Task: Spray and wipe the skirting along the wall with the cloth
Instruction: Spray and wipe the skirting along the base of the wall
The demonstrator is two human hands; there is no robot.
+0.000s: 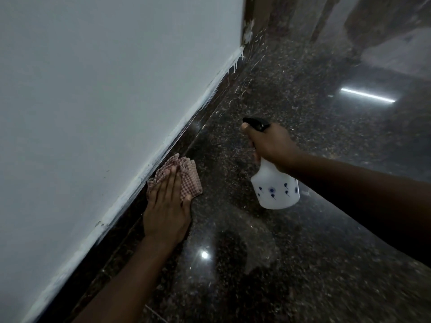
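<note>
Checked cloth (186,180) pressed on skirting (186,134); spray bottle (276,190) unlabelled.

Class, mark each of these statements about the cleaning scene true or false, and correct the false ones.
1. The left hand presses a checked cloth against the skirting. True.
2. The right hand holds a green spray bottle. False: the spray bottle is white with small blue marks and a black nozzle.
3. The bottle stands on the floor. False: it is held above the floor.
4. The wall above the skirting is pale. True.
</note>
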